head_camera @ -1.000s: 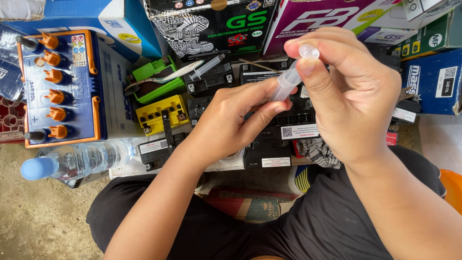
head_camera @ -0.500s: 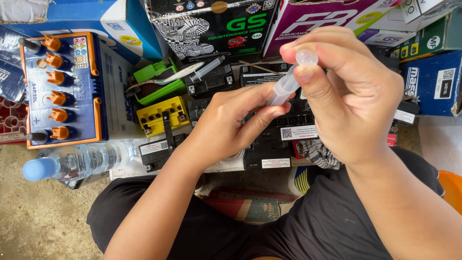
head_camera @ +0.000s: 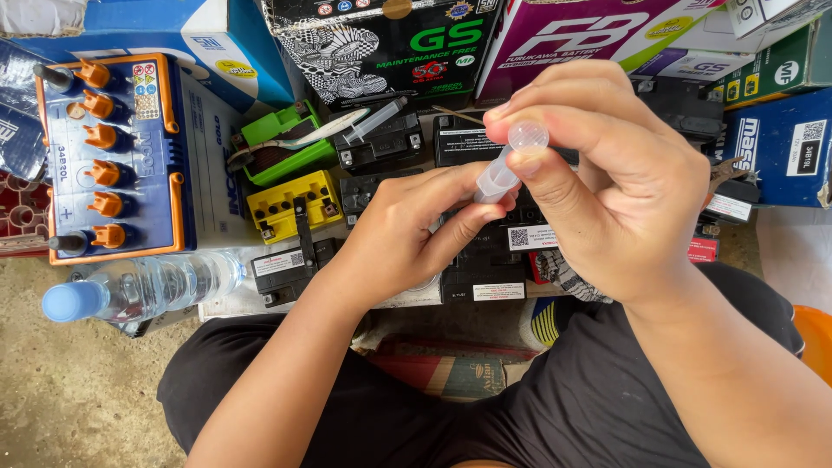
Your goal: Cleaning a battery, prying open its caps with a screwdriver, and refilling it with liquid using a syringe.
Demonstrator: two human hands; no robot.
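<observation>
A clear plastic syringe (head_camera: 501, 172) is held between both hands above a row of small black batteries (head_camera: 482, 260). My left hand (head_camera: 407, 230) grips the syringe barrel from below with fingers and thumb. My right hand (head_camera: 607, 186) pinches the round plunger end (head_camera: 527, 136) between thumb and fingers at the top. The syringe tip is hidden inside my left hand.
A blue battery with orange caps (head_camera: 108, 156) lies at the left. A water bottle with a blue cap (head_camera: 139, 288) lies on its side. Green (head_camera: 282, 139) and yellow (head_camera: 290, 204) small batteries, another syringe (head_camera: 374, 120) and cardboard boxes (head_camera: 381, 43) sit behind.
The plunger end under my right thumb has moved down and left toward my left hand, so less of the syringe shows between the hands. The left hand stays put.
</observation>
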